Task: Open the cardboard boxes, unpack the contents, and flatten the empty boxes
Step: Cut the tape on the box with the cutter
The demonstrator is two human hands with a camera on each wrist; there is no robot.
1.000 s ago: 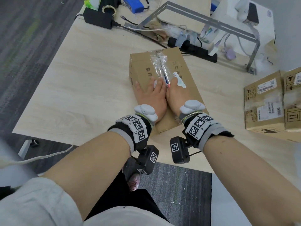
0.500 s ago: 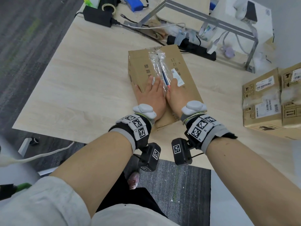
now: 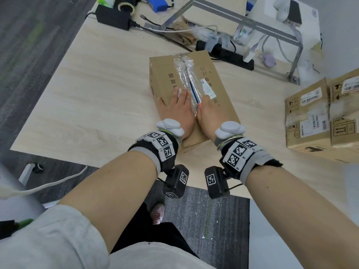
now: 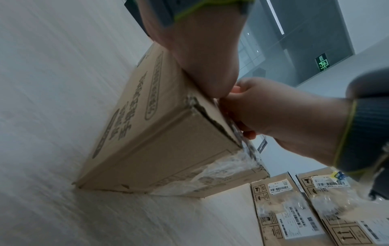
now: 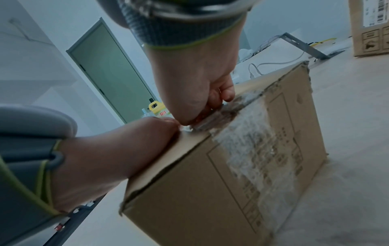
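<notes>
A brown cardboard box [image 3: 217, 84] lies in the middle of the table, its top seam covered in wrinkled clear tape [image 3: 184, 74]. My left hand [image 3: 179, 105] lies flat on the left flap with straight fingers, thumb over the box's left edge. My right hand [image 3: 208, 111] sits curled on the seam beside it. It grips what looks like a thin blue pen-like tool [image 3: 194, 92] that points away along the tape. From the right wrist view the right hand [image 5: 202, 99] shows as a fist pressed onto the taped seam; the tool's tip is hidden. The box [image 4: 160, 133] is closed.
Two more sealed boxes [image 3: 318, 117] stand at the table's right edge. A power strip [image 3: 225, 55], cables, a black adapter [image 3: 113, 17] and a metal frame [image 3: 252, 22] crowd the far side. Bare tabletop [image 3: 87, 98] lies left of the box. The table's near edge runs just under my wrists.
My right hand has drawn back a little toward me along the seam, so more of the blue tool shows. The left hand stays flat on the flap.
</notes>
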